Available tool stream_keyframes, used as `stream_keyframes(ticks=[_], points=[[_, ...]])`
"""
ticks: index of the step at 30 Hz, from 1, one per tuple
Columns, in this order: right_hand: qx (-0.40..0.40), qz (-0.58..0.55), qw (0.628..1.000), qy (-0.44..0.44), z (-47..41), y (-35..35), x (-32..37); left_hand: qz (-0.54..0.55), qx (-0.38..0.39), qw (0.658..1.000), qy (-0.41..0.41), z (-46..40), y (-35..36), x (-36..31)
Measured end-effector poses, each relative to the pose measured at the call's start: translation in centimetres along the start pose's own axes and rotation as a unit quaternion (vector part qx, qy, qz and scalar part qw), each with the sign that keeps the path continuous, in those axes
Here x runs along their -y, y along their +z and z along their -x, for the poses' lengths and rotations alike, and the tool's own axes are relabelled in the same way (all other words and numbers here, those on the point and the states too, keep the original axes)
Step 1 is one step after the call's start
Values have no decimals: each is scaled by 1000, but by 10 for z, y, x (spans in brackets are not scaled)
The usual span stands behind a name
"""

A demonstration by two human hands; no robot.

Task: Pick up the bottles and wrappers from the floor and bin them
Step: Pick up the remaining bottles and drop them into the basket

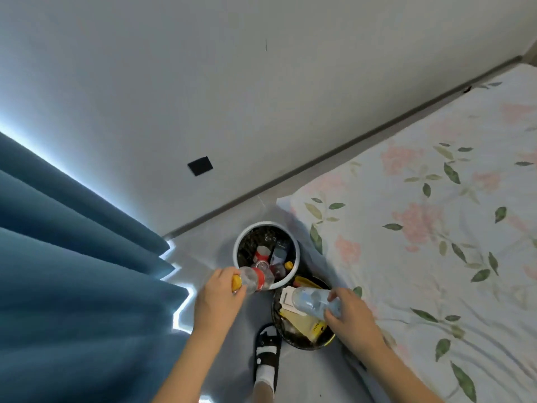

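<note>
My left hand [216, 301] grips a clear bottle with a red label and yellow cap [257, 279], lying sideways over the near rim of a white-rimmed round bin [239, 242]. That bin holds several bottles and cans. My right hand [350, 314] holds a clear bottle with a pale blue label [312, 301] above a second, dark bin [277, 321], which contains a yellow wrapper [308, 324] and white packaging. The two bins stand side by side on the grey floor.
A bed with a floral sheet [430, 228] fills the right side, close to both bins. Blue curtains [72, 271] hang at the left. My foot in a black sandal [267, 353] stands just before the dark bin. A white wall with a dark skirting runs behind.
</note>
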State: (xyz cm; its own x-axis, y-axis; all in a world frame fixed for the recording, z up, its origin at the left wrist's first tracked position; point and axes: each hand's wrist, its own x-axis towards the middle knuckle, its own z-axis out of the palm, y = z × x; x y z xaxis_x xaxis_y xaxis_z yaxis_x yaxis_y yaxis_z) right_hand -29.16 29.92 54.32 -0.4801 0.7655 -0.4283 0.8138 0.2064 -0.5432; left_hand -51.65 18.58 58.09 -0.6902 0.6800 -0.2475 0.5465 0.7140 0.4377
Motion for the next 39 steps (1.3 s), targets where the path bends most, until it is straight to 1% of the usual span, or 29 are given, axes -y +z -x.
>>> stream_keyframes(ticks=[3, 5, 10, 12, 15, 18, 20, 23, 26, 29, 31, 34, 36, 39], points=[[7, 10, 1000, -23, -84, 29, 27, -40, 38, 998, 33, -78, 21, 19], [19, 14, 1000, -21, -130, 48, 39, -68, 60, 995, 44, -117, 37, 28], [34, 34, 999, -25, -222, 105, 42, -112, 96, 987, 57, -195, 100, 55], [46, 44, 998, -23, -247, 128, 34, -123, 127, 983, 54, -217, 130, 66], [87, 55, 995, -15, -271, 160, 12, -136, 177, 974, 47, -235, 169, 84], [93, 36, 995, 11, -268, 170, -9, -163, 190, 966, 57, -239, 182, 93], [91, 31, 995, 26, -255, 165, -19, -178, 173, 965, 78, -236, 176, 91], [88, 54, 994, 44, -230, 144, -34, -191, 162, 961, 115, -225, 164, 76], [56, 73, 993, 74, -196, 109, -54, -206, 188, 945, 170, -203, 157, 42], [-4, 60, 989, 137, -146, 62, -79, -226, 224, 916, 243, -170, 153, -11], [-58, 26, 980, 187, -94, 28, -99, -238, 229, 892, 307, -138, 145, -55], [-140, -26, 955, 259, 8, -21, -127, -240, 230, 858, 392, -72, 122, -130], [-184, -56, 933, 305, 90, -47, -143, -239, 222, 833, 448, -15, 107, -178], [-240, -104, 893, 367, 219, -69, -162, -235, 219, 784, 532, 83, 97, -232]])
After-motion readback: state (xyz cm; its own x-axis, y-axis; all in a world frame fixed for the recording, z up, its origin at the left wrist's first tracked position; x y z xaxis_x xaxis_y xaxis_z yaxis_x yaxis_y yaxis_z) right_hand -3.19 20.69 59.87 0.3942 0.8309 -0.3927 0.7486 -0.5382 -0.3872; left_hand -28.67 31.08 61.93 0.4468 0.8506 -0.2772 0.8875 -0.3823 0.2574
